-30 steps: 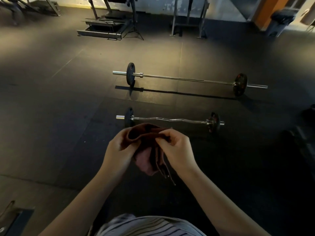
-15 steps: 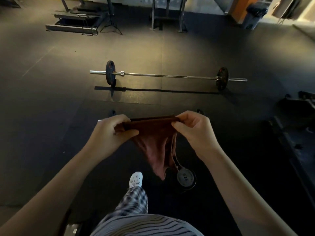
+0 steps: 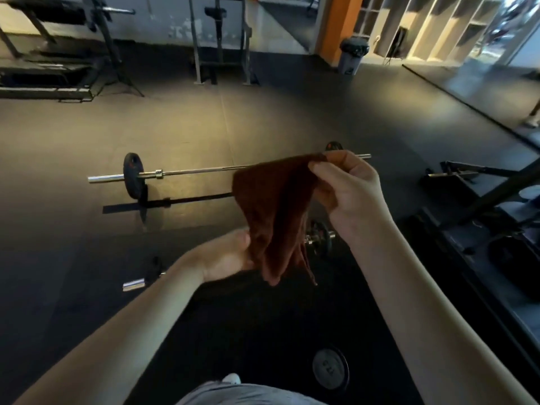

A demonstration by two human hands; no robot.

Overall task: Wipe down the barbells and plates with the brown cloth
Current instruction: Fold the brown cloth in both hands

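A: Where's the brown cloth?
B: Up in the air in front of the person, hanging in a loose triangle, off the floor. The right hand pinches its top corner, thumb against curled fingers.
A: And the left hand?
B: Lower, at the cloth's bottom folds, touching the fabric. The fingers go behind it and the hand is blurred, so I can't tell whether it grips or only touches.
A: The bars?
B: The straight barbell lies on the floor beyond the cloth. A black plate stands on its left sleeve; its right end is partly hidden by the right hand. Nearer is a curl bar — only its chrome left end and a small plate on its right side show; the left forearm and the cloth cover the middle.
A: What else is about?
B: A loose plate lies flat on the floor by the person's feet, with the tip of a white shoe near it. Far back — a grey bin beside an orange pillar
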